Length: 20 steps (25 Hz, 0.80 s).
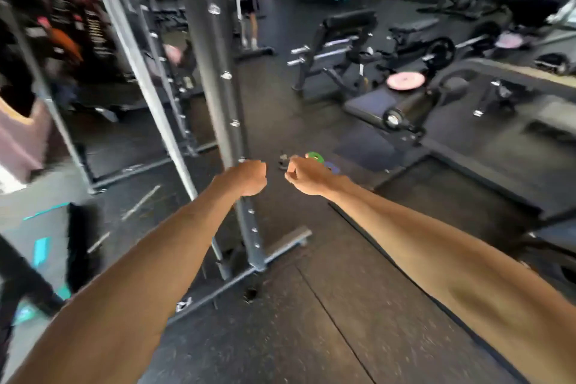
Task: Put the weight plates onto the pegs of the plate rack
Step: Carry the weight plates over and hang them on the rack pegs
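Both arms extended over rubber floor. Green weight plate (314, 156) flat, just beyond right hand (307, 177), nearer than left hand (249, 178). Both fists curled, apparently empty.

Matt grey metal upright (215, 78); dark speckled rubber floor (358, 305).

You see a small green weight plate (314, 156) lying flat on the dark floor, its centre hole facing up. Just beside it, to its right, a bluish plate (333, 168) also lies flat; blur prevents confirming its details. A larger pink plate (405, 80) rests flat farther back, well apart from the first two. You cannot identify the plate rack or its pegs with certainty in this blurred view.
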Each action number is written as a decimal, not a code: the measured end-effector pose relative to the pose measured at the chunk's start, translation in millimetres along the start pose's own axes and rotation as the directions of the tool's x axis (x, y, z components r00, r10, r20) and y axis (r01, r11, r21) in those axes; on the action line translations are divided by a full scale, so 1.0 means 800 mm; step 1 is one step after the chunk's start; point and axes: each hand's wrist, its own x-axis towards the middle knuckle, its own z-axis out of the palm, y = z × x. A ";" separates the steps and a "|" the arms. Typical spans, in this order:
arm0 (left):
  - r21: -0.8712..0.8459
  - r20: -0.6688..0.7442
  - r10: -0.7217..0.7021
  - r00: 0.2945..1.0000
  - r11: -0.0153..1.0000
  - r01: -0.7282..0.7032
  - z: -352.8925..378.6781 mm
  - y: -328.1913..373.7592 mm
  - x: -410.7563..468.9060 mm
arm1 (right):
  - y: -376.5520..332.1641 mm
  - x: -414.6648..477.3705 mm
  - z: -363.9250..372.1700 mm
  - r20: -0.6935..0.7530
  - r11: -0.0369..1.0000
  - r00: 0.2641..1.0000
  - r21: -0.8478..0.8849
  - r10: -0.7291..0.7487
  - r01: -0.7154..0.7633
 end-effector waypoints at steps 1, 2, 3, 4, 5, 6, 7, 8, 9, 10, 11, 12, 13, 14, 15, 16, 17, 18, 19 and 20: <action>0.015 0.080 0.024 0.997 1.000 -0.025 0.020 0.032 0.024 | 0.041 -0.005 0.008 0.050 0.999 0.998 0.008 0.040 -0.041; 0.021 0.142 0.037 0.989 0.999 -0.041 0.042 0.066 0.056 | 0.086 -0.008 0.014 0.103 0.995 0.990 0.022 0.091 -0.094; 0.030 0.184 0.044 0.982 0.998 -0.051 0.057 0.087 0.074 | 0.117 -0.011 0.022 0.137 0.992 0.983 0.018 0.125 -0.128; 0.032 0.214 0.047 0.976 0.998 -0.055 0.070 0.100 0.088 | 0.138 -0.015 0.026 0.154 0.989 0.977 0.005 0.148 -0.150; 0.026 0.246 0.062 0.967 0.997 -0.071 0.088 0.118 0.111 | 0.166 -0.016 0.030 0.176 0.985 0.969 0.000 0.172 -0.175; 0.013 0.281 0.082 0.956 0.996 -0.089 0.103 0.135 0.134 | 0.192 -0.011 0.034 0.203 0.984 0.963 0.002 0.177 -0.181; 0.008 0.328 0.099 0.940 0.994 -0.108 0.119 0.151 0.155 | 0.216 -0.007 0.040 0.220 0.983 0.959 0.008 0.177 -0.183; 0.016 0.367 0.109 0.924 0.992 -0.123 0.137 0.164 0.177 | 0.240 -0.001 0.047 0.247 0.979 0.949 -0.001 0.196 -0.203; 0.018 0.397 0.118 0.910 0.990 -0.137 0.154 0.177 0.203 | 0.266 0.010 0.056 0.283 0.975 0.934 -0.007 0.217 -0.224; 0.017 0.420 0.121 0.899 0.990 -0.141 0.169 0.185 0.228 | 0.289 0.023 0.065 0.319 0.970 0.919 -0.008 0.231 -0.241; 0.017 0.438 0.124 0.891 0.989 -0.146 0.183 0.191 0.254 | 0.311 0.038 0.074 0.355 0.966 0.903 -0.008 0.243 -0.257; 0.015 0.461 0.122 0.879 0.989 -0.145 0.199 0.194 0.282 | 0.332 0.056 0.082 0.391 0.963 0.886 -0.008 0.250 -0.268; 0.005 0.485 0.125 0.866 0.989 -0.146 0.213 0.196 0.309 | 0.353 0.075 0.090 0.423 0.961 0.869 -0.017 0.256 -0.275; -0.007 0.508 0.124 0.852 0.990 -0.140 0.225 0.198 0.340 | 0.376 0.098 0.097 0.447 0.960 0.857 -0.015 0.256 -0.279; -0.009 0.529 0.120 0.840 0.991 -0.136 0.235 0.197 0.368 | 0.394 0.118 0.103 0.470 0.958 0.844 -0.014 0.261 -0.288; -0.002 0.552 0.109 0.827 0.992 -0.130 0.240 0.196 0.392 | 0.409 0.137 0.106 0.495 0.958 0.830 -0.023 0.258 -0.284; 0.007 0.575 0.098 0.812 0.992 -0.125 0.240 0.195 0.417 | 0.423 0.161 0.106 0.527 0.961 0.812 -0.034 0.250 -0.274; -0.002 0.594 0.095 0.799 0.993 -0.117 0.239 0.192 0.440 | 0.436 0.183 0.107 0.547 0.963 0.801 -0.031 0.242 -0.269; -0.019 0.607 0.097 0.789 0.994 -0.107 0.236 0.190 0.466 | 0.449 0.209 0.106 0.561 0.963 0.794 -0.023 0.235 -0.269; -0.026 0.616 0.089 0.783 0.995 -0.093 0.231 0.187 0.493 | 0.460 0.234 0.104 0.568 0.965 0.792 -0.017 0.224 -0.261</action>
